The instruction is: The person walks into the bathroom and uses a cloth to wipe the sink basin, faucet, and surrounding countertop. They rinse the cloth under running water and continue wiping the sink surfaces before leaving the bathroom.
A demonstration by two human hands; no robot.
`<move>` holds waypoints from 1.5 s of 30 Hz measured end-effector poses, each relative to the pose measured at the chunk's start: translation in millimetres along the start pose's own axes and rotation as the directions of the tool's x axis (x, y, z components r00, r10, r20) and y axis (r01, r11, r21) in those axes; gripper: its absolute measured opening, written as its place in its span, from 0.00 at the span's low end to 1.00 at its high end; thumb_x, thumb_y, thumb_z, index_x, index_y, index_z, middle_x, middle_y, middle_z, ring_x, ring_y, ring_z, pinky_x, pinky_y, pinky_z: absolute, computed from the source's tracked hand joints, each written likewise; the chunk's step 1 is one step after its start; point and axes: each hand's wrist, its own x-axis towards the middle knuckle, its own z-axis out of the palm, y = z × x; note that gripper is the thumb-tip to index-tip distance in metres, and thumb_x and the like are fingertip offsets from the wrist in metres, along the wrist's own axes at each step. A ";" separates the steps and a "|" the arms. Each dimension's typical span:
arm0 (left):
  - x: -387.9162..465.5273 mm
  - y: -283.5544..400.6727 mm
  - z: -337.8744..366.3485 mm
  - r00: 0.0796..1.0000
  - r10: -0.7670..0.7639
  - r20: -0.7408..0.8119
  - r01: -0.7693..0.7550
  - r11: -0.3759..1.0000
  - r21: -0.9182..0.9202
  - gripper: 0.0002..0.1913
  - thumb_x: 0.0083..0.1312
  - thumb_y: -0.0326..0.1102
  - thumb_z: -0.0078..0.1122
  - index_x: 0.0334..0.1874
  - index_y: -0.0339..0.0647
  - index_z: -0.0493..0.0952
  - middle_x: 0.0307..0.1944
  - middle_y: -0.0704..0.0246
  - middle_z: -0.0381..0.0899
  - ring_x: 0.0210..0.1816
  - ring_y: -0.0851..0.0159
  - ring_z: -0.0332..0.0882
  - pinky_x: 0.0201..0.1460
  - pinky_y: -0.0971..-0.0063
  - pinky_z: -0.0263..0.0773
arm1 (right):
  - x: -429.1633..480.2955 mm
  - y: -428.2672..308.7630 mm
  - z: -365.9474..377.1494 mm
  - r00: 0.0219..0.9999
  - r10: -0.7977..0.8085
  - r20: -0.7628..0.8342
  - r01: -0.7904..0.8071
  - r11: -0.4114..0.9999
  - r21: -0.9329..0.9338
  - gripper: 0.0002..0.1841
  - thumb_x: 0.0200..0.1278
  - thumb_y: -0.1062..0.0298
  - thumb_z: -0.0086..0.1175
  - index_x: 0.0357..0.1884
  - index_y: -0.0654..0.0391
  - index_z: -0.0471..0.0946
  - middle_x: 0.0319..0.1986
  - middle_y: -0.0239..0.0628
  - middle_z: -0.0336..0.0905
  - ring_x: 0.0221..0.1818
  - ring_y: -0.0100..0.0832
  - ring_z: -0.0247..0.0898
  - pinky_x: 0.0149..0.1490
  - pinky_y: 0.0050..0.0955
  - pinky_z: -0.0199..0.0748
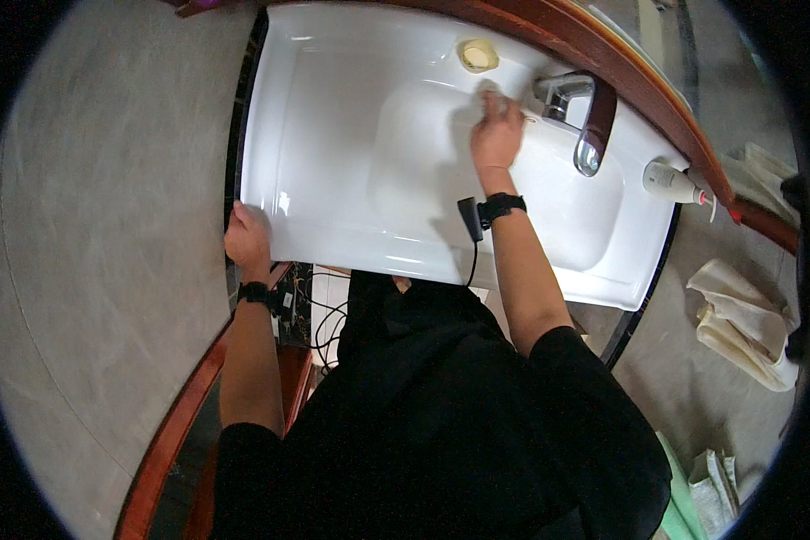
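Before me is a white ceramic washbasin [331,155]. My right hand [498,131] reaches over the bowl to its back edge, fingers on a small greyish thing [489,89], blurred, perhaps a sponge or cloth. Just behind those fingers a round, pale yellow soap-like piece [478,55] sits on the back ledge. To the right of the hand stands a chrome faucet [590,128]. At the basin's left front corner my left hand [248,236] grips the rim, thumb on top; its other fingers are mostly hidden.
A white pump bottle [671,182] lies tilted at the basin's right end. Reddish wooden trim [648,88] runs behind the faucet. Cream towels [746,324] hang at right, a green cloth [682,493] lower down. Black cables [327,331] hang below the basin's front, near my body.
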 end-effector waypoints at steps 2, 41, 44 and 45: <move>0.9 0.1 1.3 0.998 0.046 -0.050 -0.046 0.999 0.009 0.33 0.76 0.59 0.34 0.49 0.36 0.84 0.39 0.45 0.84 0.41 0.36 0.81 0.46 0.47 0.75 | 3.1 -4.3 0.6 0.999 -0.034 -0.030 0.036 0.997 0.069 0.22 0.53 0.75 0.56 0.52 0.49 0.83 0.54 0.48 0.75 0.56 0.53 0.69 0.60 0.47 0.71; -0.7 3.4 -3.0 0.995 0.061 -0.081 -0.062 0.998 -0.006 0.33 0.77 0.58 0.34 0.45 0.37 0.85 0.37 0.45 0.84 0.40 0.36 0.82 0.44 0.46 0.76 | 26.7 22.8 -9.3 0.956 -0.054 0.289 0.167 0.909 -0.381 0.25 0.66 0.62 0.52 0.61 0.67 0.68 0.61 0.55 0.70 0.64 0.51 0.66 0.70 0.43 0.62; 0.0 5.0 -3.4 0.998 0.034 -0.044 -0.032 0.999 0.031 0.33 0.76 0.59 0.33 0.47 0.38 0.85 0.38 0.45 0.84 0.41 0.35 0.81 0.45 0.45 0.75 | 30.7 24.6 -6.8 0.985 -0.084 0.148 0.117 0.965 -0.234 0.22 0.64 0.66 0.52 0.58 0.64 0.70 0.57 0.53 0.72 0.61 0.51 0.67 0.69 0.43 0.64; -1.3 5.0 -3.3 0.998 0.041 -0.049 -0.041 0.999 0.017 0.33 0.76 0.60 0.33 0.47 0.38 0.85 0.38 0.45 0.84 0.41 0.35 0.81 0.45 0.45 0.75 | 36.2 25.1 -4.3 0.990 -0.095 0.108 0.112 0.980 -0.166 0.20 0.63 0.68 0.51 0.57 0.63 0.71 0.56 0.51 0.72 0.60 0.51 0.68 0.67 0.43 0.65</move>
